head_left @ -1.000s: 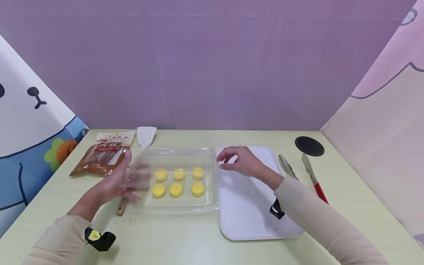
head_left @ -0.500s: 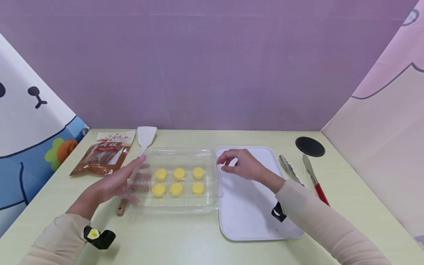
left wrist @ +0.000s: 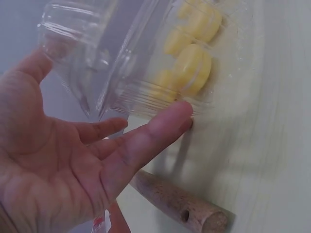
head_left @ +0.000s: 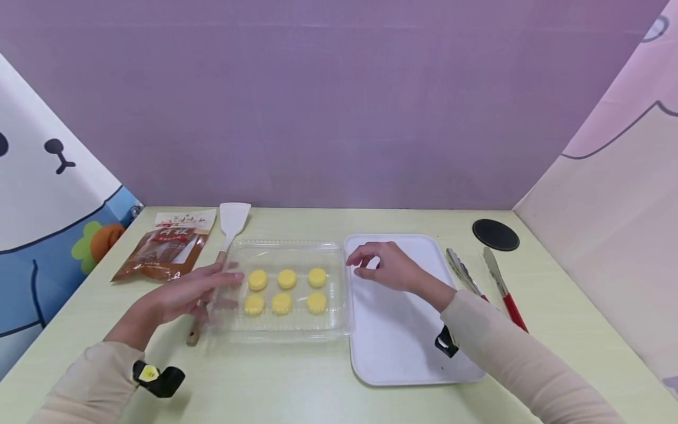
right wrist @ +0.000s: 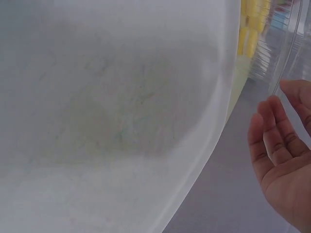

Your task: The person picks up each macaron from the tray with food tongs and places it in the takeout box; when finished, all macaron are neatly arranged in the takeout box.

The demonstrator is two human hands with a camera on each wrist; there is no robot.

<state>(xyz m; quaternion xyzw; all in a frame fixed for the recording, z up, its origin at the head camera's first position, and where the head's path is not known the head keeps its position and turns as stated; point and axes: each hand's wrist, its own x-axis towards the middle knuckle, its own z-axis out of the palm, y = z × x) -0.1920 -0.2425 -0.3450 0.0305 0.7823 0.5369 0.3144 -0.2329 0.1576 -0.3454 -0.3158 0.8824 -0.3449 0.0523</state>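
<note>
A clear plastic clamshell box (head_left: 296, 327) lies left of centre in the head view, several round yellow macaron-like sweets (head_left: 286, 278) inside it in two rows. In the left wrist view its lid (left wrist: 77, 22) slants away from the base, with a gap between them. My left hand (head_left: 182, 293) touches the box's left side, its fingers mostly straight; some fingers show behind the plastic. At the right side, my right hand (head_left: 389, 266) has curved fingers and pinches the box's rim (right wrist: 284, 73) between thumb and fingertips.
Under my right hand lies a white tray (head_left: 408, 353), right beside the box. A white spatula (head_left: 233, 219) with a wooden handle passes by my left hand. Further left is a brown snack bag (head_left: 164, 250). Two red-handled metal utensils (head_left: 511, 303) and a black disc (head_left: 495, 234) lie right.
My left hand has moved down and slightly inward over the box's left side, and the plastic there has sunk lower. My right hand has hardly moved at the right rim.
</note>
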